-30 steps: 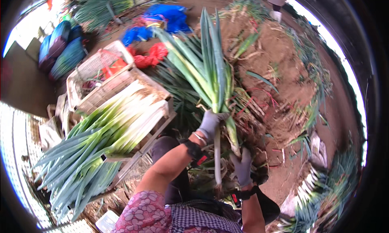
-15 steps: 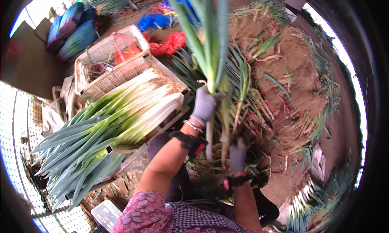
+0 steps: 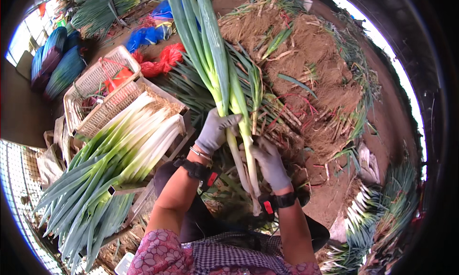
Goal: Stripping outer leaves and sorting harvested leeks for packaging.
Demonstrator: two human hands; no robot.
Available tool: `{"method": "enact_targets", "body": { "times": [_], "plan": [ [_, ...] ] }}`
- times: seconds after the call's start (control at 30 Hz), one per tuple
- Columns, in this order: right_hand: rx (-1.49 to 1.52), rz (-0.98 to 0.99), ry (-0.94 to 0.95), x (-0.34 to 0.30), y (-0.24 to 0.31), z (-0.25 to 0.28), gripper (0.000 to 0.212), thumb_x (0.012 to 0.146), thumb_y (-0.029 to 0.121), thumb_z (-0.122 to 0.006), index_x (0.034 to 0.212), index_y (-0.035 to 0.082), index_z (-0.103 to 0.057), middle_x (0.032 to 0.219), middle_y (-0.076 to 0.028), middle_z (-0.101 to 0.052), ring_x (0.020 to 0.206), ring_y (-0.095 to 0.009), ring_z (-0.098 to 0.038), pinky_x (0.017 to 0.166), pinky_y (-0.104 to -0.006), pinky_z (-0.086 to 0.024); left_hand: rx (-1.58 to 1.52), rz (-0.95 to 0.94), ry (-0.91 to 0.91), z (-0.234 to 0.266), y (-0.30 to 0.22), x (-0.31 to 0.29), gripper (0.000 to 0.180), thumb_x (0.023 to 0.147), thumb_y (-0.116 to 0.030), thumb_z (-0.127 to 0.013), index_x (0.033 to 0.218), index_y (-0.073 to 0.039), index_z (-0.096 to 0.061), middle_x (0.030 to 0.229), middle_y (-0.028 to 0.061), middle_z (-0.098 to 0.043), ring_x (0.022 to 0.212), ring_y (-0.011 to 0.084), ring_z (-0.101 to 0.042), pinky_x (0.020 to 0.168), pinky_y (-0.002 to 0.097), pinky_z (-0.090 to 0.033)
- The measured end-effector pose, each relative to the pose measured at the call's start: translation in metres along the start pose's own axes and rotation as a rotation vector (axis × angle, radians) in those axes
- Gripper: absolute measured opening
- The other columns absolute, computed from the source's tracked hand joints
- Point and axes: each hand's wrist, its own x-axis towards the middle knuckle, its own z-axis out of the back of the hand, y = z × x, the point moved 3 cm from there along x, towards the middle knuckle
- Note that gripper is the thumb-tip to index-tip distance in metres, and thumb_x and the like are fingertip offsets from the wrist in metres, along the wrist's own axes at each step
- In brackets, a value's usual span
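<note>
while the held leeks [image 3: 237,105] stand tilted mid-scene, leaves far & roots near, the l. hand [image 3: 213,131] wraps their stems, fingers closed; the r. hand [image 3: 270,160] curls at the right-hand stem, can't tell if pinching. imo: firm l. grip below the leaf fan, r. fingers working lengthwise, not sideways, so stems don't snap. just beyond, a dark leek pile [image 3: 186,86] lies under the leaves, so tips could snag. left: stacked leeks [image 3: 138,136], white ends far, w/ a plastic basket [image 3: 112,110] & red plastic [image 3: 169,57] beyond. right: soil heap [image 3: 330,53]; near right, more leeks [image 3: 358,210].
</note>
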Motion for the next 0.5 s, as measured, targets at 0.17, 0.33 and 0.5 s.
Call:
{"method": "enact_targets", "body": {
  "times": [0.17,0.33,0.5],
  "plan": [
    [-0.624,0.354,-0.267,0.004,0.011,-0.022,0.036,0.088,0.016,-0.081,0.115,0.0,-0.063,0.11,-0.017,-0.071,0.092,-0.029,-0.07,0.082,-0.0394,-0.055,-0.078,-0.018,0.011,-0.01,0.002,0.011,0.033,0.094,-0.026,-0.082,0.106,0.0,-0.067,0.077,0.0026,-0.066,0.06,0.0107,-0.06,0.055,0.0258,-0.049],
    [-0.095,0.15,-0.099,0.019,0.015,-0.027,0.042,0.091,0.017,-0.08,0.125,0.0,-0.064,0.112,-0.01,-0.072,0.097,-0.02,-0.068,0.087,-0.0334,-0.053,0.023,0.072,-0.173,0.004,0.016,0.011,0.018,0.091,-0.015,-0.073,0.101,0.001,-0.071,0.078,0.0008,-0.068,0.059,0.0091,-0.06,0.054,0.025,-0.048],
    [0.39,-0.042,0.082,0.026,0.006,-0.018,0.037,0.094,0.016,-0.076,0.127,0.002,-0.068,0.106,-0.004,-0.073,0.089,-0.012,-0.067,0.085,-0.0268,-0.053,-0.043,0.083,-0.071,-0.01,0.011,0.006,0.019,0.091,-0.016,-0.073,0.099,0.001,-0.072,0.076,0.0001,-0.067,0.058,0.0086,-0.058,0.055,0.0235,-0.047]
  ]
}}
